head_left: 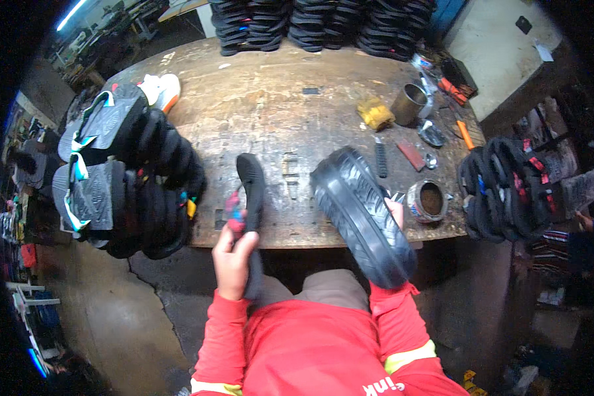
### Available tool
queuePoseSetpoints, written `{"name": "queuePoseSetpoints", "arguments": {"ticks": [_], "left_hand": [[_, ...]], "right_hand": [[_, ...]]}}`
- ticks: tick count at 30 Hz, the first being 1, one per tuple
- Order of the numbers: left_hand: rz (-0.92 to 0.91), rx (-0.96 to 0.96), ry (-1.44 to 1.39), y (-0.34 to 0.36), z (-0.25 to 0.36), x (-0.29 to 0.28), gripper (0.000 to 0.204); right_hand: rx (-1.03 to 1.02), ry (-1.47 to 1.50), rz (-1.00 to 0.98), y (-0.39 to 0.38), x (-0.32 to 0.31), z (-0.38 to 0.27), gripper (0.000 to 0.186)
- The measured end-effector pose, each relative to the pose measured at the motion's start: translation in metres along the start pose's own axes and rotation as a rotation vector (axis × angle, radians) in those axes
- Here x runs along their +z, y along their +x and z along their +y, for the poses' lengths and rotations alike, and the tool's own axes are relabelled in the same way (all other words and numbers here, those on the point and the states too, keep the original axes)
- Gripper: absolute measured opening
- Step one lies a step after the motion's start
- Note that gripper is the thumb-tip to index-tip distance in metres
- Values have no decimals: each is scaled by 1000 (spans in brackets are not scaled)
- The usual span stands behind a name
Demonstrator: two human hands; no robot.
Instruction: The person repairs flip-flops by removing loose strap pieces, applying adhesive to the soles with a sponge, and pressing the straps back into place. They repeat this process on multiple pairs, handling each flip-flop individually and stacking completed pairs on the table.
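1. At the near edge of the worn wooden workbench (270, 112), the left hand (233, 259) was closed around a thin black sole (251, 191), held on edge.
2. Right hand (396, 214) gripped a black treaded sole (363, 214), mostly hidden behind it.
3. Stacked black sandals (129, 185) lay left of the bench; an open glue tin (429, 200) stood just beside the treaded sole.

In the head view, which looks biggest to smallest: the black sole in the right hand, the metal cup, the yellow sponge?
1. black sole, though it is nearest the camera
2. metal cup
3. yellow sponge, nearly alike
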State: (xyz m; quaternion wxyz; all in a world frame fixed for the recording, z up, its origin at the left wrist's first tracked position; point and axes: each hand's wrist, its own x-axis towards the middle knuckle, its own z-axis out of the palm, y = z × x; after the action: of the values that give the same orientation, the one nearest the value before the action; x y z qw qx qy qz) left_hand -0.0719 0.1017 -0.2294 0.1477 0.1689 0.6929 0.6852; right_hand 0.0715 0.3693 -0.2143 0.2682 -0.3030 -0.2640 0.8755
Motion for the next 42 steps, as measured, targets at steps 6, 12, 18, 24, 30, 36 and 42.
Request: {"name": "queuePoseSetpoints", "arguments": {"ticks": [6, 12, 18, 24, 30, 36, 42], "left_hand": [[-10, 32, 5, -8, 19, 0, 47], [49, 244, 389, -10, 32, 6, 41], [20, 456, 874, 1, 13, 25, 43], [-87, 513, 1193, 2, 3, 31, 42], [-22, 578, 1173, 13, -2, 48, 47], [-33, 649, 1034, 22, -23, 89, 39], [-111, 772, 828, 15, 38, 83, 33]], "right_hand": [[-265, -200, -197, -29, 1, -6, 20], [-413, -565, -188, -53, 31, -5, 4], [-927, -1466, -275, -29, 55, 33, 17], [-964, -1394, -290, -27, 20, 54, 15], [-647, -1029, 160, -42, -4, 42, 31], [-583, -1037, 113, -42, -1, 69, 39], [-765, -728, 13, -104, -47, 28, 38]]}}
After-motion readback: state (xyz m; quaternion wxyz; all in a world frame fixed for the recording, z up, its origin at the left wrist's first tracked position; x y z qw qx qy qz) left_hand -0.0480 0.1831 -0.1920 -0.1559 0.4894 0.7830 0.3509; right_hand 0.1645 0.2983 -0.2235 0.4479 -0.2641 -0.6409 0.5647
